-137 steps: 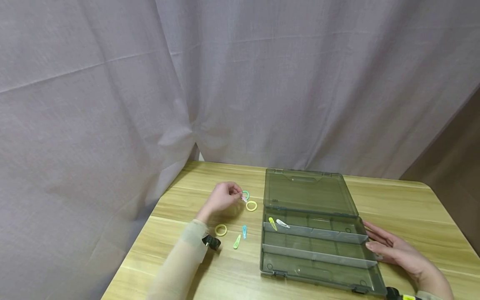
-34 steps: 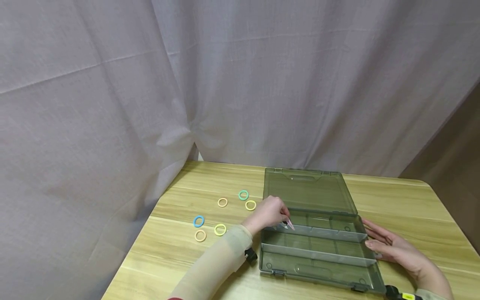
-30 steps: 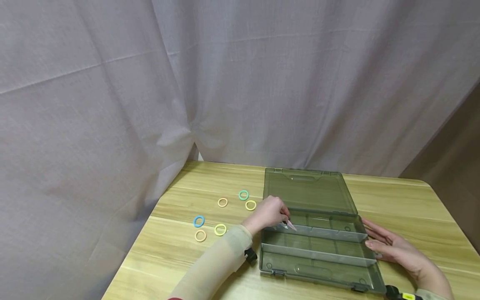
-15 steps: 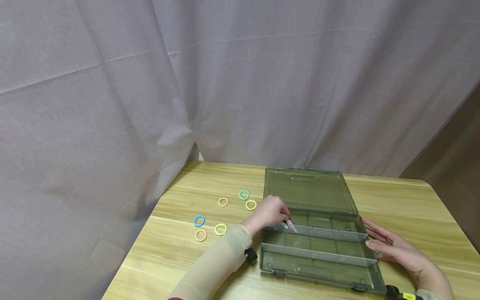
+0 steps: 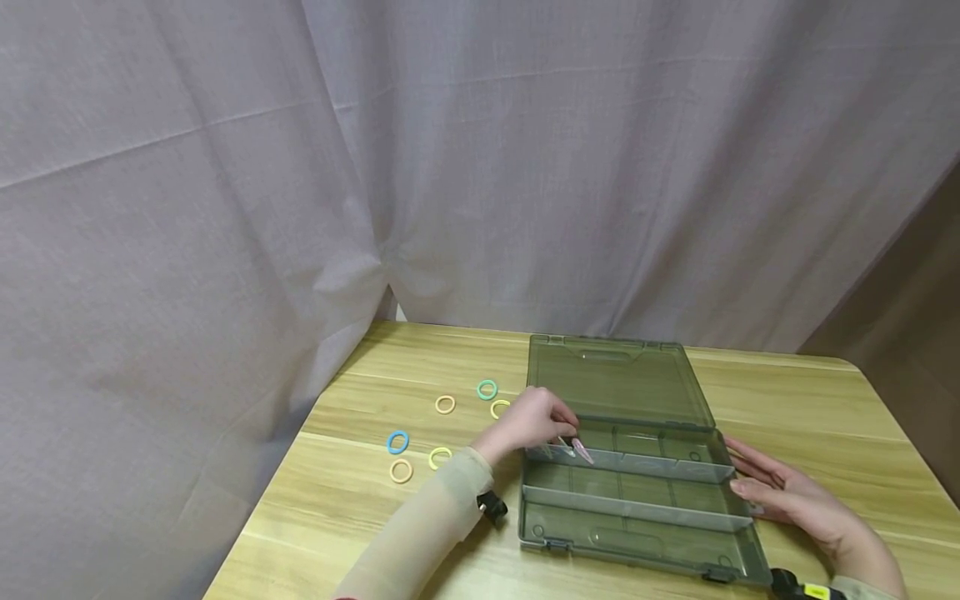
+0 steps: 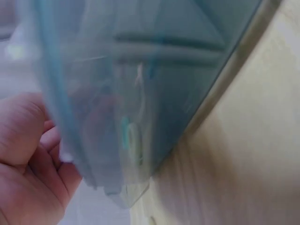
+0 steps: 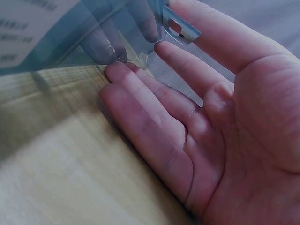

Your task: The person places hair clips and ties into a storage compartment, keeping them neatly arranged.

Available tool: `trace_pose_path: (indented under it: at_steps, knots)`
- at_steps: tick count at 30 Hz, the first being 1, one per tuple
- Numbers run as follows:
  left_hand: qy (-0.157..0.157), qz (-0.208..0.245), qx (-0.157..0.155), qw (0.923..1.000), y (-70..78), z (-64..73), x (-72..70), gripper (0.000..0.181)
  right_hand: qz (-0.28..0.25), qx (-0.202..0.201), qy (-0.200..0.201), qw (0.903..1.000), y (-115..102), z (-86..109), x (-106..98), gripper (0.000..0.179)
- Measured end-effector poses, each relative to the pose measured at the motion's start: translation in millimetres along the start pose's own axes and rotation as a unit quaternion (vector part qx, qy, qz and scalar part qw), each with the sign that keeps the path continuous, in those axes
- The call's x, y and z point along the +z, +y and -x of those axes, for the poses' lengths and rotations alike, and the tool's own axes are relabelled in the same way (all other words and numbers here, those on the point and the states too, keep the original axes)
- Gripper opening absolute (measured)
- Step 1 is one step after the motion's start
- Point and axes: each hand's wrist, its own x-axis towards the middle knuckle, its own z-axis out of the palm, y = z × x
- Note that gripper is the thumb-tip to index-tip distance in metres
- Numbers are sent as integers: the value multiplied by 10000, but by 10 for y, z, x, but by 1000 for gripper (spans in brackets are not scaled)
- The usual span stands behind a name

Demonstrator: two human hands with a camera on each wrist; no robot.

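Observation:
A pink snap hair clip (image 5: 582, 451) sits at the rear divider of an open, dark see-through compartment box (image 5: 637, 537). My left hand (image 5: 528, 419) pinches the clip's upper end between thumb and index finger. Beside it, a white hair clip (image 5: 566, 448) shows in part on the same divider; my hand covers the area left of it. In the left wrist view, my left hand (image 6: 33, 159) lies partly behind see-through plastic. My right hand (image 5: 795, 500) rests against the box's right side, its fingers (image 7: 150, 140) nearly straight in the right wrist view.
Several rings lie left of the box: a blue ring (image 5: 397, 432), an orange ring (image 5: 400, 481), a green ring (image 5: 487, 382) and yellow ones. My left forearm (image 5: 420, 533) crosses the table front. The box lid (image 5: 615, 383) lies folded back near the grey curtain (image 5: 525, 167).
From among the rings, my left hand has carried the pink hair clip right to the divider. In the last half second its wrist shifted slightly left; the clip and right hand stayed put.

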Motion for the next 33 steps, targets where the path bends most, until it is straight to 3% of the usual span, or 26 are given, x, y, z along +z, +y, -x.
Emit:
trace_pose_path:
  at_steps: [5,11,15,20,23,26,33]
  knots:
    - [-13,777,125,9969,-42,84,-150,16,-7,10,-30,10000,3,-3,3,73]
    - [233,1350,254,9903,-165,260,-363,20,33,-120,-67,9999,6,-15,21,73]
    - [485,1459,198,9879,-296,377,-491,21,-31,-85,-39,10000,0,-22,19,72]
    - [595,1171,95,9913,-494,527,-612,18,-102,-103,21,9999,6,-28,22,72]
    - [427,942,59,9946,-607,619,-661,17,-116,-126,29,9998,9,-25,23,72]
    - [44,853,18,9963,-700,721,-701,18,-167,-129,2,9998,11,-19,25,72]
    - [-852,836,130,9928,-826,870,-730,20,-196,-93,-15,9998,18,16,0,71]
